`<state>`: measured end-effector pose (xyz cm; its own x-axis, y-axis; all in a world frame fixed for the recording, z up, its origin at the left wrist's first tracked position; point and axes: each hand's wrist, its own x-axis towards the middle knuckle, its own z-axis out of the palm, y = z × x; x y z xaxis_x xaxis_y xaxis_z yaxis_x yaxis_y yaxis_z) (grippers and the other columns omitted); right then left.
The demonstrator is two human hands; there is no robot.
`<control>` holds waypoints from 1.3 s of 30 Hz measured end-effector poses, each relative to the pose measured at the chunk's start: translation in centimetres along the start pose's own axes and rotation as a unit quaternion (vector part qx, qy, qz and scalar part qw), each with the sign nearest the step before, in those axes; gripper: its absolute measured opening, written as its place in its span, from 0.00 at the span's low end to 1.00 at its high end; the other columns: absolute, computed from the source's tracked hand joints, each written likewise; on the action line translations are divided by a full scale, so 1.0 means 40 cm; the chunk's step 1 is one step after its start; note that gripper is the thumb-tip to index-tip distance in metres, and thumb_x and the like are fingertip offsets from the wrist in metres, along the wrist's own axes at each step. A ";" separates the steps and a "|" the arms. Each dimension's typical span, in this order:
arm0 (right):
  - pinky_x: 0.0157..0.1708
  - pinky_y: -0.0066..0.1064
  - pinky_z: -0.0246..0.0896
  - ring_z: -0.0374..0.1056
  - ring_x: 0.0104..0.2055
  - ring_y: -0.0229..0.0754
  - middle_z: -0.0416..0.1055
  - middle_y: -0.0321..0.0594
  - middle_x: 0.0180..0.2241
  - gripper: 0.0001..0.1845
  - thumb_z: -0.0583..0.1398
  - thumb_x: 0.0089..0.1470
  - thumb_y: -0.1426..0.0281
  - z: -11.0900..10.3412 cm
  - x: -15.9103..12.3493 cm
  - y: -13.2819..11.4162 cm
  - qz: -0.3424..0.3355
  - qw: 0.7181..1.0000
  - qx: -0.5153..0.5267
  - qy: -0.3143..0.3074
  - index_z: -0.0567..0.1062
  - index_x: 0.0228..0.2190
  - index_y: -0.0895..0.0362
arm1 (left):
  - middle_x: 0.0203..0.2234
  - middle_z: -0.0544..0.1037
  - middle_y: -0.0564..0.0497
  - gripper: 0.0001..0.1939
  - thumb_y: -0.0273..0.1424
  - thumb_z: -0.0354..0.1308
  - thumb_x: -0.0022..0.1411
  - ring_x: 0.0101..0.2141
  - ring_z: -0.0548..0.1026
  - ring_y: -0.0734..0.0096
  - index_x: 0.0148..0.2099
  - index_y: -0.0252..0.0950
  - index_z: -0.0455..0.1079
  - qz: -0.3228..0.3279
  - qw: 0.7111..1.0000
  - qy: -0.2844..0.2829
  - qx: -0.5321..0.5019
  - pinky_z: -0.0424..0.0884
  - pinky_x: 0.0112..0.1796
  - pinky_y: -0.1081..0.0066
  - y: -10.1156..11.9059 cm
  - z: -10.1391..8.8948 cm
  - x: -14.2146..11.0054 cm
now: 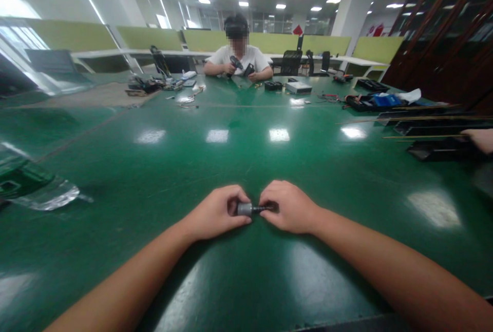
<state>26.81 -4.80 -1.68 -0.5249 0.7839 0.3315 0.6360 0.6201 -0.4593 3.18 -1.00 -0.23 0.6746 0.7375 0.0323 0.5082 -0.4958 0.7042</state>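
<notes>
Low over the green table, my left hand [220, 212] curls its thumb and fingers around a small grey cylinder [244, 209], which lies roughly level. A thin dark shaft [257, 210] sticks out of the cylinder's right end. My right hand [288, 207] pinches this shaft near its far end with thumb and fingertips. The fingers hide both outer ends, and the exact kind of the piece is too small to tell.
Across the green table [215, 160] a person [239, 55] holds a dark power drill [235, 62]. A clear plastic bottle [36, 183] lies at the left. Black channel-shaped pieces [435, 150] and another person's hand [481, 139] are at the right. Electronics [154, 83] and a tool bag [379, 101] stand farther back.
</notes>
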 end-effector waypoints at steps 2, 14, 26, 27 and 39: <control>0.42 0.34 0.61 0.70 0.40 0.43 0.78 0.39 0.35 0.04 0.66 0.52 0.71 -0.002 0.000 0.001 0.006 1.000 0.001 -0.004 0.79 0.33 0.56 | 0.28 0.72 0.55 0.13 0.32 0.68 0.54 0.27 0.70 0.72 0.40 0.34 0.73 -0.003 1.000 0.000 0.000 0.64 0.29 0.74 0.001 0.000 0.000; 0.47 0.36 0.65 0.71 0.43 0.44 0.78 0.41 0.38 0.03 0.67 0.52 0.71 -0.022 -0.001 0.009 0.015 1.000 0.021 -0.011 0.80 0.32 0.56 | 0.28 0.73 0.55 0.13 0.33 0.69 0.54 0.27 0.70 0.72 0.40 0.34 0.73 -0.001 1.000 -0.005 0.008 0.64 0.29 0.74 -0.006 -0.002 0.000; 0.48 0.37 0.65 0.71 0.45 0.45 0.79 0.41 0.40 0.04 0.67 0.51 0.71 -0.027 -0.004 0.022 0.013 1.000 0.020 -0.017 0.81 0.32 0.56 | 0.28 0.73 0.54 0.13 0.33 0.68 0.55 0.27 0.70 0.72 0.41 0.34 0.72 -0.009 1.000 -0.009 0.005 0.64 0.29 0.74 -0.002 -0.001 -0.002; 0.49 0.38 0.65 0.71 0.45 0.45 0.79 0.41 0.40 0.03 0.67 0.51 0.72 -0.028 -0.004 0.023 0.010 1.000 0.020 -0.019 0.81 0.32 0.56 | 0.28 0.73 0.54 0.13 0.33 0.68 0.54 0.27 0.70 0.72 0.41 0.34 0.73 -0.010 1.000 -0.007 0.005 0.64 0.29 0.74 0.000 -0.002 -0.001; 0.49 0.38 0.66 0.71 0.45 0.45 0.79 0.41 0.40 0.03 0.67 0.51 0.72 -0.041 -0.004 0.034 0.005 0.999 0.022 -0.038 0.82 0.32 0.55 | 0.26 0.72 0.55 0.14 0.35 0.69 0.54 0.26 0.69 0.73 0.40 0.35 0.73 -0.016 1.000 -0.002 0.003 0.63 0.28 0.75 0.007 -0.002 -0.002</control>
<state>28.67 -4.03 -0.99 -0.5615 0.7846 0.2631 0.6170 0.6088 -0.4987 3.23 -1.15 0.03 0.6594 0.7518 0.0067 0.5331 -0.4738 0.7009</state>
